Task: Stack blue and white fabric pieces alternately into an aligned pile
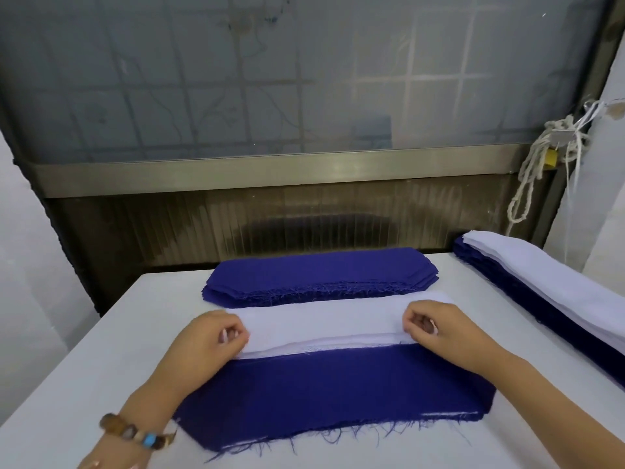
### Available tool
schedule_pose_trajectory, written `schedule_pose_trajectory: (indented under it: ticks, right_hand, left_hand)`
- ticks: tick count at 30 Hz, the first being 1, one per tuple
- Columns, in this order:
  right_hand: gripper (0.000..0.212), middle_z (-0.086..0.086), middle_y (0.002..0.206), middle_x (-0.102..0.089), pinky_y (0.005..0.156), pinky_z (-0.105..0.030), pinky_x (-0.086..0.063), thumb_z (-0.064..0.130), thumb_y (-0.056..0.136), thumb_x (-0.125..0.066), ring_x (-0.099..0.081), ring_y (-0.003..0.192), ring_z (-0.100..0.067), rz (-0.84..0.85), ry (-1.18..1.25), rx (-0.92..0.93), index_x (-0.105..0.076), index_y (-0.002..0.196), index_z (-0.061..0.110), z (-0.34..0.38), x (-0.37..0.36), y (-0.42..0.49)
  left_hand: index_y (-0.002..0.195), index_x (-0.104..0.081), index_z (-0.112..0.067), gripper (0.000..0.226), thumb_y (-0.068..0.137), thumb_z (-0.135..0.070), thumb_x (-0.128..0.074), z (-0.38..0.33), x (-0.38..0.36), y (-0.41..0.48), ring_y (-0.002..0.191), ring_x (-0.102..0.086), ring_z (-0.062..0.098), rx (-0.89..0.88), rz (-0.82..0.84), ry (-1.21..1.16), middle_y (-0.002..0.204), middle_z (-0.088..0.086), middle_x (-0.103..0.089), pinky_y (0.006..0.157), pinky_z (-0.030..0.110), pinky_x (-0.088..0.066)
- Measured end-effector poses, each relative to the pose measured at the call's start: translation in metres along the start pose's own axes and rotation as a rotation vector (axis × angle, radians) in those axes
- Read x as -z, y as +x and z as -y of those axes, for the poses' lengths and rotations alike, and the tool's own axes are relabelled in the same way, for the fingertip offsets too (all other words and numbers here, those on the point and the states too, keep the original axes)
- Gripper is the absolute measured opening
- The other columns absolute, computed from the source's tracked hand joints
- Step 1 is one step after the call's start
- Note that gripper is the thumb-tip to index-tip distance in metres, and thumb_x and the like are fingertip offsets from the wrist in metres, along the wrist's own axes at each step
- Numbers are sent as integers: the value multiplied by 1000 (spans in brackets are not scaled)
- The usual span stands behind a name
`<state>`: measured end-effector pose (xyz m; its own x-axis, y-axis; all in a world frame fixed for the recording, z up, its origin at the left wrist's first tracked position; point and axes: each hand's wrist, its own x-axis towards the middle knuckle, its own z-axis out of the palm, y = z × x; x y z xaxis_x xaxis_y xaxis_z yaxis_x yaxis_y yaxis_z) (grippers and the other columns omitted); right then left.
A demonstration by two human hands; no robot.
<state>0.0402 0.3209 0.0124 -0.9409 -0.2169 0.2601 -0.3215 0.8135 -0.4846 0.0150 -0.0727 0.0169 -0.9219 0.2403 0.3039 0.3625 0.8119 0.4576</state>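
Observation:
A blue fabric piece (331,390) with frayed edges lies nearest me on the white table, with a sliver of white showing under its front edge. Just beyond it sits a pile of white fabric pieces (321,319). My left hand (216,336) pinches the near left edge of the top white piece. My right hand (436,328) pinches its near right edge. Behind the white pile lies a stack of blue pieces (318,274).
A long pile of blue fabric topped with white fabric (548,289) runs along the table's right side. The white table (111,340) ends at a metal-framed window wall behind. Knotted cords (541,164) hang at the right. A beaded bracelet (135,433) circles my left wrist.

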Motion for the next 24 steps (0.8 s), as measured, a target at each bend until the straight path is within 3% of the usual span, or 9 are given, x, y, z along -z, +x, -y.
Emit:
schedule_pose_trajectory:
  ticks: [3, 8, 12, 17, 19, 21, 24]
  right_hand:
    - [12, 13, 90, -55, 76, -18, -44, 19, 93, -57, -52, 85, -6, -101, -52, 74, -59, 94, 31, 17, -9, 36]
    - [32, 8, 127, -50, 97, -18, -40, 16, 97, -53, -45, 116, -8, -131, -140, 80, -54, 128, 23, 39, -30, 99]
    - [30, 2, 131, -52, 102, -25, -41, 17, 102, -42, -45, 121, -14, -40, -176, 56, -55, 129, 20, 46, -45, 140]
    - [25, -5, 122, -53, 90, -27, -47, 17, 100, -48, -54, 107, -20, 19, -239, -28, -56, 123, 21, 44, -59, 178]
    - [29, -5, 124, -56, 87, -29, -48, 23, 98, -52, -57, 105, -21, -2, -233, -53, -52, 127, 22, 43, -64, 187]
    - [37, -6, 130, -56, 89, -33, -48, 30, 99, -50, -57, 111, -24, -15, -282, -67, -46, 134, 22, 41, -69, 195]
    - [40, -5, 132, -57, 89, -35, -50, 37, 99, -46, -58, 111, -24, -20, -338, -51, -44, 137, 23, 35, -75, 205]
  left_hand:
    - [102, -65, -34, 15, 91, -24, -63, -17, -10, 34, 94, -54, 2, -59, -94, 25, 100, -18, -60, 83, 15, -45]
    - [131, -56, -26, 35, 96, -21, -55, -41, -34, 91, 123, -46, 8, -120, -99, 105, 132, -11, -52, 103, 26, -41]
    - [129, -57, -24, 31, 100, -22, -49, -47, -53, 124, 120, -48, 12, -109, -40, 154, 130, -7, -55, 100, 28, -44]
    - [106, -66, -21, 19, 98, -32, -52, -45, -67, 154, 93, -59, 14, -17, -108, 199, 101, -3, -64, 81, 29, -49]
    - [108, -61, -20, 21, 97, -36, -53, -43, -72, 164, 87, -62, 15, 30, -121, 152, 90, -2, -67, 79, 30, -50]
    - [124, -54, -21, 30, 98, -37, -50, -42, -78, 170, 89, -63, 17, 52, -133, 148, 94, 0, -68, 81, 32, -51]
    - [133, -49, -24, 36, 102, -40, -38, -42, -88, 177, 98, -62, 20, 1, -136, 353, 115, 1, -65, 76, 31, -48]
